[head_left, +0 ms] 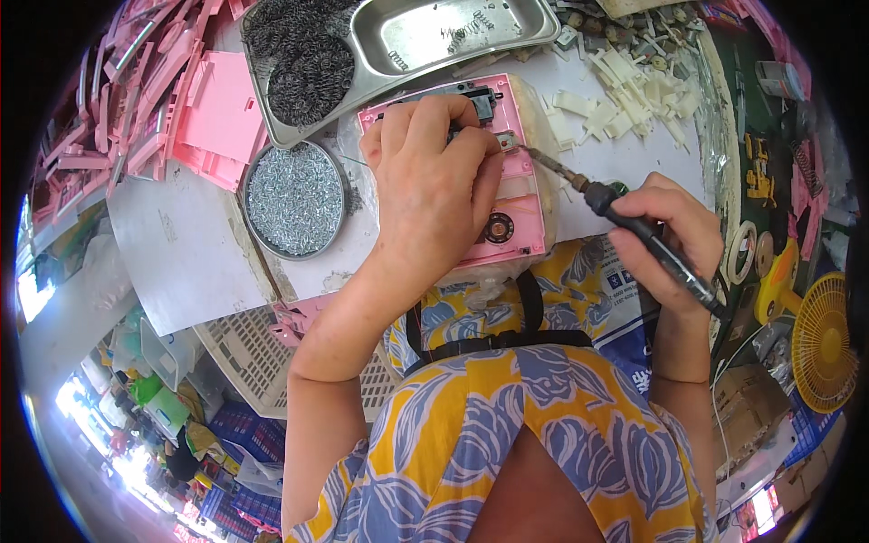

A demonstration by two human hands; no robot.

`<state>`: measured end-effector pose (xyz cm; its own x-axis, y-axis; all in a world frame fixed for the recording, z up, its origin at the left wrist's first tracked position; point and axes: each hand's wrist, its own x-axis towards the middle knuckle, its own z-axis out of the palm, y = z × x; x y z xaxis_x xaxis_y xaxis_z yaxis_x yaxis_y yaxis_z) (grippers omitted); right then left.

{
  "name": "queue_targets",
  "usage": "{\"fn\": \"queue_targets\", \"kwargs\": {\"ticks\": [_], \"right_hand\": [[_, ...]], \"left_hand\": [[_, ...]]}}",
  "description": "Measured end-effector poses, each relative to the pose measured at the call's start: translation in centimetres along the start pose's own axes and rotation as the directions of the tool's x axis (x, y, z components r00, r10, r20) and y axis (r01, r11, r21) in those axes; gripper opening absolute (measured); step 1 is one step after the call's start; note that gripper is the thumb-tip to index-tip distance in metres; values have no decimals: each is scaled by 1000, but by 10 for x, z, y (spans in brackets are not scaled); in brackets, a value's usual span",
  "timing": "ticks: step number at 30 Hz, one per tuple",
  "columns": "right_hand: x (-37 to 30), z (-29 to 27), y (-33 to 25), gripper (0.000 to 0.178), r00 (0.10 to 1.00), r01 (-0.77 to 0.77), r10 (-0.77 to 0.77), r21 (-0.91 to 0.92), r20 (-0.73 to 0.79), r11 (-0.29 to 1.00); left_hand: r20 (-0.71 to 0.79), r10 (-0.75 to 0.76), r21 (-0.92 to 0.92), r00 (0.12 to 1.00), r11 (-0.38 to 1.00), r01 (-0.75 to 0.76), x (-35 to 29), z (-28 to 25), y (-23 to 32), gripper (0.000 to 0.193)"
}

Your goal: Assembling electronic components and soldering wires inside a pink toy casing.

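Observation:
A pink plastic housing [528,204] lies on a padded pale block in front of me. It holds a dark plastic mechanism [486,101] near its far edge and a round black part [499,228] near its close edge. My left hand [430,176] is bent over the housing, fingers closed at the mechanism; whatever they pinch is hidden beneath them. In my right hand [674,231] is a soldering iron [647,237] with a black handle. Its tip reaches a small metal piece [508,141] in the housing, beside my left fingertips.
A round tin of small silvery screws [296,199] stands left of the housing. Beyond is a metal tray [369,101] of dark coil springs. Pink plastic parts [213,113] pile up left, white plastic pieces [625,95] far right. A yellow fan [824,330] stands right.

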<state>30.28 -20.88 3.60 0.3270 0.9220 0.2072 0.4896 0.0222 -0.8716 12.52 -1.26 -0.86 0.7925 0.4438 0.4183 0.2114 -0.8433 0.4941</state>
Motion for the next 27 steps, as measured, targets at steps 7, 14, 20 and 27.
{"fn": "queue_targets", "kwargs": {"ticks": [7,14,20,27], "right_hand": [[-16,0,8,25,966,-152,195,233,-171,960],[-15,-2,10,25,966,-131,169,196,-193,972],[-13,-3,8,24,972,-113,144,170,-187,979],[-11,-3,9,24,978,-74,100,142,-185,987]], "left_hand": [[1,-12,2,1000,1000,12,1,-1,2,10],[26,-6,33,1000,999,5,2,-4,3,10],[25,-4,50,1000,999,2,3,-5,5,10],[35,2,60,999,998,-4,4,-6,5,10]]}}
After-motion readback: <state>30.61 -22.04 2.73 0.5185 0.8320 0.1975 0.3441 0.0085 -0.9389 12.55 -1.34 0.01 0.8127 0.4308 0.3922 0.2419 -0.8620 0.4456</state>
